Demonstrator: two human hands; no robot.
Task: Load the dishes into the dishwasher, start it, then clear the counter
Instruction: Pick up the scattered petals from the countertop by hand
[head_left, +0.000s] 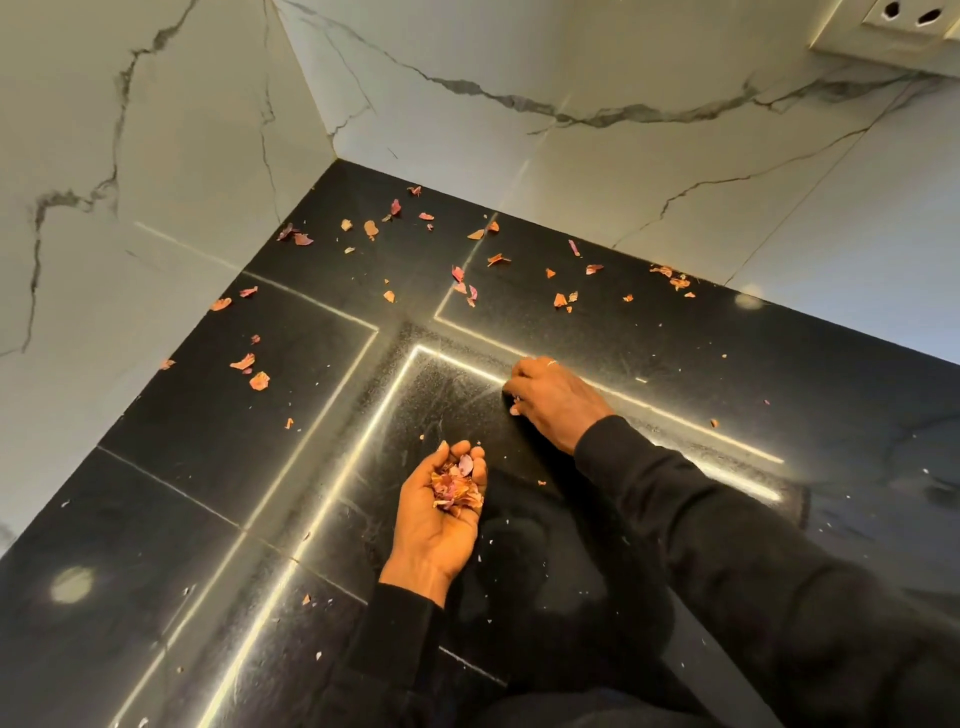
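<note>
The surface (727, 374) is black & shiny, w/ thin seams & bright light lines (358, 400) shining on it. It ends in a far corner where 2 white walls meet. The left wall (130, 208) & the back wall (649, 156) both have gray cracks like marble. A white socket (906, 21) sits on the back wall, top right.

Loose flakes (467, 283), pink & orange, lie all over the far part of the surface. Most are near the far corner & along the back edge. Some more lie by the left edge. Tiny pale crumbs are on the near part too.

My left hand (441, 519) is near the middle of the surface, palm up like a little bowl. Its fingers (470, 454) curl up round a pile of flakes (457, 486), which sits in my palm.

My right hand (553, 402) is just behind it, palm down. Its fingers (519, 376) are curled, tips on the surface. Can't tell if they pinch a flake or not.

Both arms have black sleeves (727, 519).
</note>
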